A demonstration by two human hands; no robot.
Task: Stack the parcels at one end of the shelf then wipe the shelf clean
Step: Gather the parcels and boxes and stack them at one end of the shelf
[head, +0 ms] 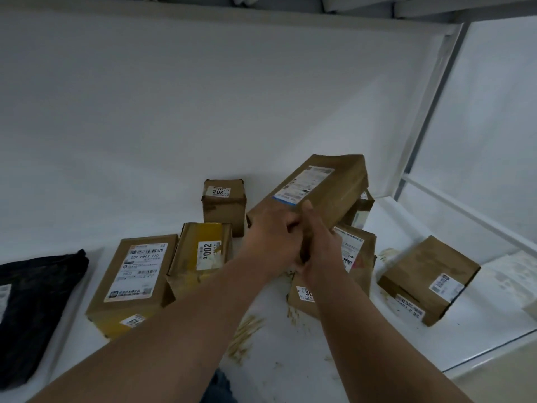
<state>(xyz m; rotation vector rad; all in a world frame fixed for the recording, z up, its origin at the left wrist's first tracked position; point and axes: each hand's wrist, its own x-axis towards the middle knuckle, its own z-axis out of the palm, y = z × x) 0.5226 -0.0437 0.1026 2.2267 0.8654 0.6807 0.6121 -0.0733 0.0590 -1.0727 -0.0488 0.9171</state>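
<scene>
A long brown parcel (316,196) is gripped at its near end by both hands, the left hand (273,242) and right hand (319,251) curled around it. It is held tilted above a labelled box (353,257) on the white shelf (276,359). Left of that box, a yellow-taped parcel (200,254) is seen; right of it, another box (430,280).

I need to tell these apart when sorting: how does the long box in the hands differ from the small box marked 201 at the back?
The long box is elongated, tilted and gripped at its near end by the left hand and the right hand. The small box is squat and stands untouched on the shelf. Both are brown cardboard with white labels.
</scene>
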